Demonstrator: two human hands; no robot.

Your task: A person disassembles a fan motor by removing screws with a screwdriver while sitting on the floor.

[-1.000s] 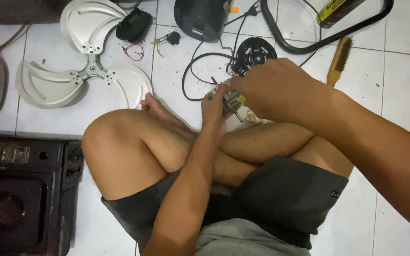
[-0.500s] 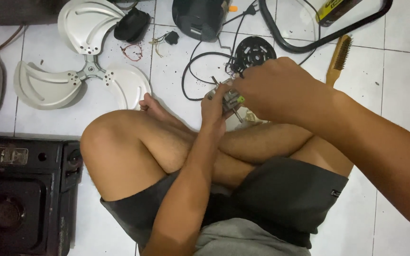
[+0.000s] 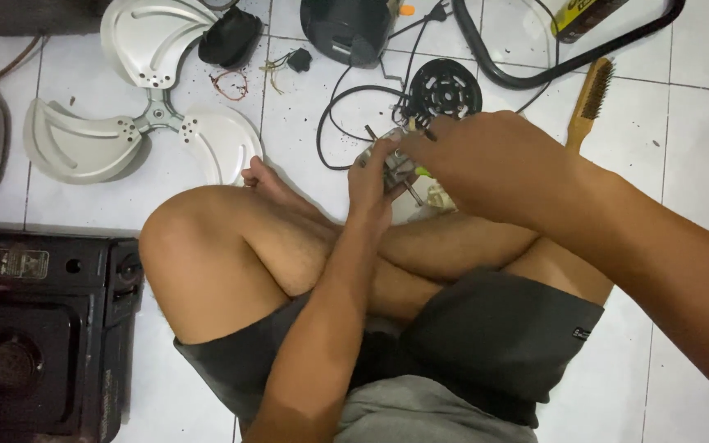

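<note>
Left hand (image 3: 373,182) grips the motor (image 3: 397,166) from below. Right hand (image 3: 486,164) covers it; grip not discernible. Fan blade (image 3: 137,123) lies well apart.

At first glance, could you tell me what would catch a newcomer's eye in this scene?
Both hands meet at the centre over crossed legs: the left hand grips a small metal part with wires, and the right hand covers it from above. On the white tiled floor at upper left lies a pale three-bladed fan blade. A wire brush lies at upper right.
</note>
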